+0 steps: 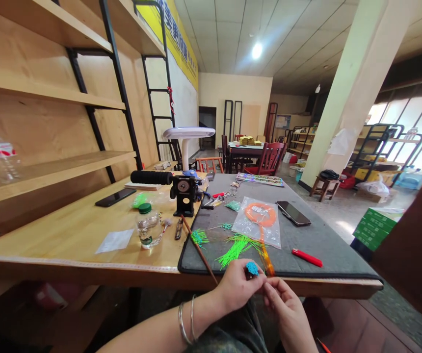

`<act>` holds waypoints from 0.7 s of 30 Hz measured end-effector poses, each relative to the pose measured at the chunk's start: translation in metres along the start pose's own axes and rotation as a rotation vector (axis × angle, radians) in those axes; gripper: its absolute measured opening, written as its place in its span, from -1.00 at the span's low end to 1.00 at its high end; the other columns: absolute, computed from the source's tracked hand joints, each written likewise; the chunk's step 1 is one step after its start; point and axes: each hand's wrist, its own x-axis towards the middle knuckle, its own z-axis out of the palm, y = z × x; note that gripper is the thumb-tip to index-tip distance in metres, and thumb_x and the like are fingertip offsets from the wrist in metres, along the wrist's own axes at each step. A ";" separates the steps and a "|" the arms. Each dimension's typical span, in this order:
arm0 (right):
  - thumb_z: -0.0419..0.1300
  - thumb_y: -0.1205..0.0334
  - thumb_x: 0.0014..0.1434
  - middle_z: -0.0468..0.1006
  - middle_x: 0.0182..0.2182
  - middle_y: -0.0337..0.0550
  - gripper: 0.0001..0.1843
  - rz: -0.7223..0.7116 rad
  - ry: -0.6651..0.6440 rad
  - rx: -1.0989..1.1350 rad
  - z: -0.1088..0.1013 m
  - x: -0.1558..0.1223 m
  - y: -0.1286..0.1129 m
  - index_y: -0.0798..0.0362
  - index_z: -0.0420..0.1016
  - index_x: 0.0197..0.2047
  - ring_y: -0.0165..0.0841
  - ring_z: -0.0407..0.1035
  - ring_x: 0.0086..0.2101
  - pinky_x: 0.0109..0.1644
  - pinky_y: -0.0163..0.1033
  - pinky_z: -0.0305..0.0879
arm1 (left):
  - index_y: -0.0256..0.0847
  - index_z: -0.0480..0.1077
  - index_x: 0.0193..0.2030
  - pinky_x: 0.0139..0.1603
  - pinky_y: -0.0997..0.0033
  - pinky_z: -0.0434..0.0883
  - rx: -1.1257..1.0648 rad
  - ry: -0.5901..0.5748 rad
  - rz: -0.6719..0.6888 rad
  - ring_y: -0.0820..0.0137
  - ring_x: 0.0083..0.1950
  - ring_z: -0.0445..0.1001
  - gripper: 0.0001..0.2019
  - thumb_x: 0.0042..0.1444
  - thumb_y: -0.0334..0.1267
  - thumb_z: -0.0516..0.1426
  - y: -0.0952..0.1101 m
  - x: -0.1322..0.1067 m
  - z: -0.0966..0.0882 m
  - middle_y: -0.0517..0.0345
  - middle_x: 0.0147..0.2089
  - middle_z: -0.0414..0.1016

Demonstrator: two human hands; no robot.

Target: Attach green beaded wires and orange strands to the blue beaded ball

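Note:
My left hand [237,286] is closed around a small blue bead-like piece [252,268] at the table's near edge, with silver bangles on its wrist. My right hand [282,299] pinches close beside it, fingertips meeting near the blue piece; what it grips is too small to make out. An orange strip [267,262] runs from the hands up onto the grey mat [317,245]. Bright green thin strands [238,245] lie on the mat just beyond the hands. A thin brown stick [198,247] slants toward my left hand.
On the mat lie a plastic bag with an orange coil [259,215], a phone [293,213] and a red pen [307,257]. A black hand-crank device [184,192], a small bottle [147,226], another phone [115,197] and a white lamp [188,135] stand on the wooden table. Shelves rise at left.

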 end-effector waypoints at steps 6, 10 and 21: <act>0.42 -0.11 -0.12 0.19 -0.66 -0.41 -0.56 -0.040 0.058 -0.051 -0.002 -0.003 0.005 0.06 0.39 -0.48 -0.56 -0.01 -0.61 -0.56 -0.44 -0.07 | -0.33 0.51 -0.40 -0.33 0.49 0.37 0.186 0.024 0.062 0.41 -0.39 0.44 -0.80 0.07 -0.23 0.14 0.008 0.028 -0.033 0.11 -0.46 0.53; 0.41 -0.15 -0.14 0.17 -0.67 -0.41 -0.53 0.002 0.047 -0.053 -0.003 -0.007 0.011 0.05 0.37 -0.48 -0.56 -0.02 -0.62 -0.57 -0.43 -0.09 | -0.33 0.53 -0.30 -0.31 0.47 0.39 0.450 0.062 0.070 0.37 -0.34 0.49 -0.80 0.08 -0.24 0.14 -0.002 0.075 -0.085 0.05 -0.35 0.60; 0.38 -0.20 -0.11 0.14 -0.67 -0.42 -0.50 0.001 0.030 -0.059 0.001 -0.018 0.011 0.06 0.36 -0.47 -0.56 -0.05 -0.62 -0.57 -0.41 -0.13 | -0.29 0.47 -0.28 -0.10 0.22 0.44 0.949 -0.166 -0.020 0.35 -0.20 0.50 -0.84 0.17 -0.22 0.19 -0.029 0.118 -0.138 0.10 -0.24 0.55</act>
